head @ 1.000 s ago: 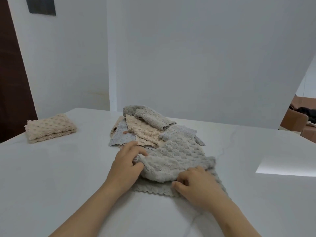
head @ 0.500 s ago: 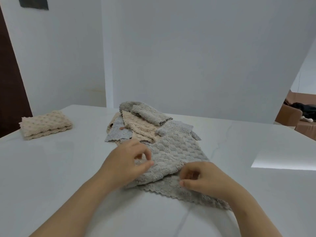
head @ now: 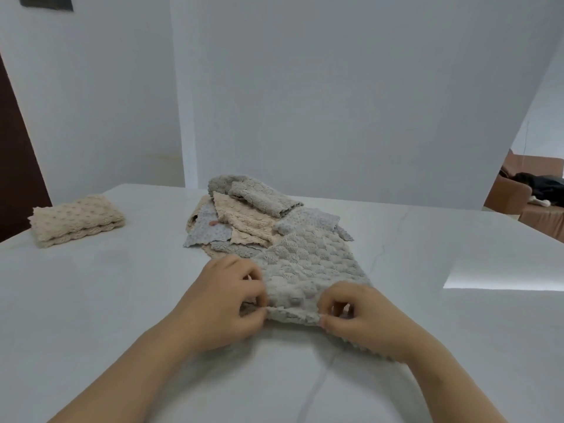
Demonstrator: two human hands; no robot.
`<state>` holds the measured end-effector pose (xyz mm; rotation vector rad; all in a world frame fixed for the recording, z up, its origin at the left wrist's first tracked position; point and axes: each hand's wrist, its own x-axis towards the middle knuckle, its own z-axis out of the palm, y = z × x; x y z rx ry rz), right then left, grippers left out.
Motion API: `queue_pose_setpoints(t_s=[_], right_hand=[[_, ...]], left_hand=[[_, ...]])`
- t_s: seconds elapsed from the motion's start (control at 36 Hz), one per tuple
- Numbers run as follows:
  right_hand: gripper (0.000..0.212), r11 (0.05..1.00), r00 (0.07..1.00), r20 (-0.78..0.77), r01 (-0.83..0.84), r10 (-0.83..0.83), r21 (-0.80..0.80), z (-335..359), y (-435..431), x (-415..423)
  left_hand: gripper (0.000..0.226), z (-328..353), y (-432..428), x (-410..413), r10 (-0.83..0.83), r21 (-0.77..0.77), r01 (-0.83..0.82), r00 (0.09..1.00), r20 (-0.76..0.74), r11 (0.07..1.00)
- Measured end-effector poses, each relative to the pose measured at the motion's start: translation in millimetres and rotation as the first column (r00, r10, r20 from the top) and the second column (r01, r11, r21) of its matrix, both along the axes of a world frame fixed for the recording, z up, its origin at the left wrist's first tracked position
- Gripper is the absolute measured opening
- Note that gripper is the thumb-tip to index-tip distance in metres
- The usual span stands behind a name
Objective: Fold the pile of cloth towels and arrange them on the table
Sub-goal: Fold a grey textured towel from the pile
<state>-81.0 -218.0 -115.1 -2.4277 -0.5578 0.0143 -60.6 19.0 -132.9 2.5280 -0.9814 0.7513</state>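
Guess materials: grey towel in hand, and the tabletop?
Grey towel: likely plush microfibre or fleece, matte; fuzzy bubble texture, limp between left hand and right hand. Table: probably polished marble or a marble-look slab; white, faint grey veins, glossy reflection of light.

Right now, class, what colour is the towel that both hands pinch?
The towel is grey, bubble-textured; head view shows it.

Brown sofa (head: 503,193) (far right), dark door (head: 16,178)

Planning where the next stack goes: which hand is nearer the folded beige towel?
Left. The left hand lies right of the folded beige towel; the right hand lies farther right.
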Motion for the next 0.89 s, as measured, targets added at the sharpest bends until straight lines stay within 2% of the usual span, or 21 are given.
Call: queue_pose_setpoints(t_s=[0.03, 0.08, 0.11, 0.17, 0.22, 0.25, 0.31, 0.33, 0.36, 0.39, 0.42, 0.44, 0.47, 0.5, 0.53, 0.58, 0.64, 0.67, 0.75, 0.81, 0.89], right_hand=[[0.018, 0.996, 0.997, -0.073, 0.000, 0.006, 0.089, 5, -1, -3], [0.013, 0.987, 0.976, -0.209, -0.022, 0.055, 0.157, 11, -3, -7], [0.014, 0.989, 0.965, -0.251, -0.050, 0.083, 0.136, 12, -2, -8], [0.018, 0.993, 0.943, -0.312, -0.110, 0.120, 0.048, 11, 1, -9], [0.018, 0.989, 0.921, -0.362, -0.146, 0.141, 0.013, 10, 3, -10], [0.018, 0.988, 0.910, -0.386, -0.149, 0.149, 0.030, 12, 3, -11], [0.015, 0.985, 0.886, -0.433, -0.122, 0.165, 0.124, 15, 1, -12], [0.013, 0.979, 0.887, -0.436, -0.075, 0.153, 0.191, 15, 0, -12], [0.012, 0.968, 0.911, -0.399, -0.005, 0.107, 0.250, 15, 0, -10], [0.010, 0.959, 0.949, -0.314, 0.073, 0.017, 0.273, 12, -1, -7], [0.009, 0.956, 0.976, -0.194, 0.147, -0.098, 0.254, 7, -2, -2], [0.009, 0.959, 0.978, -0.061, 0.206, -0.197, 0.195, 0, -3, 4], [0.009, 0.961, 0.966, 0.041, 0.249, -0.256, 0.121, -5, -3, 9], [0.012, 0.961, 0.956, 0.106, 0.272, -0.275, 0.046, -11, -4, 13], [0.019, 0.961, 0.953, 0.138, 0.277, -0.271, -0.025, -17, -6, 18], [0.028, 0.948, 0.955, 0.155, 0.277, -0.253, -0.159, -28, -9, 25], [0.028, 0.928, 0.951, 0.167, 0.294, -0.260, -0.229, -30, -8, 28], [0.027, 0.923, 0.949, 0.172, 0.301, -0.265, -0.240, -31, -7, 28], [0.026, 0.917, 0.945, 0.196, 0.306, -0.261, -0.255, -31, -4, 28], [0.026, 0.915, 0.945, 0.200, 0.307, -0.260, -0.261, -32, -3, 28], [0.027, 0.919, 0.946, 0.194, 0.304, -0.260, -0.250, -33, -2, 28]], left_hand=[[0.012, 6, 1, -3, -0.023, -0.031, 0.020, 0.997, -0.079, 0.999], [0.012, 17, 1, -11, -0.052, -0.073, 0.028, 0.934, -0.354, 0.997], [0.012, 20, 2, -14, -0.051, -0.074, 0.016, 0.864, -0.500, 0.997], [0.014, 23, 3, -17, -0.004, 0.026, 0.031, 0.712, -0.702, 0.999], [0.008, 24, 3, -19, 0.054, 0.117, 0.068, 0.589, -0.806, 0.991], [0.010, 25, 4, -19, 0.052, 0.108, 0.074, 0.532, -0.845, 0.991], [0.017, 28, 7, -19, -0.035, -0.030, 0.017, 0.416, -0.909, 0.999], [0.019, 30, 6, -19, -0.097, -0.128, -0.049, 0.406, -0.908, 0.991], [0.019, 29, 5, -18, -0.149, -0.231, -0.126, 0.462, -0.874, 0.965], [0.016, 25, 3, -14, -0.155, -0.326, -0.212, 0.568, -0.808, 0.921], [0.011, 19, 2, -9, -0.096, -0.387, -0.275, 0.696, -0.711, 0.880], [0.010, 13, 0, -5, 0.032, -0.392, -0.324, 0.803, -0.595, 0.861], [0.008, 7, -1, -1, 0.173, -0.345, -0.372, 0.854, -0.490, 0.862], [0.008, 1, -1, 2, 0.278, -0.266, -0.407, 0.867, -0.415, 0.874], [0.020, -5, 0, 5, 0.345, -0.161, -0.428, 0.859, -0.377, 0.889], [0.040, -17, 2, 12, 0.445, 0.067, -0.457, 0.808, -0.385, 0.887], [0.041, -21, 3, 15, 0.496, 0.158, -0.476, 0.769, -0.404, 0.865], [0.036, -21, 2, 16, 0.483, 0.125, -0.478, 0.768, -0.421, 0.869], [0.014, -20, 0, 16, 0.375, -0.099, -0.464, 0.808, -0.455, 0.880], [0.031, -21, 1, 16, 0.339, -0.193, -0.446, 0.844, -0.416, 0.874], [0.048, -20, -2, 16, 0.354, -0.139, -0.362, 0.932, -0.075, 0.922]])
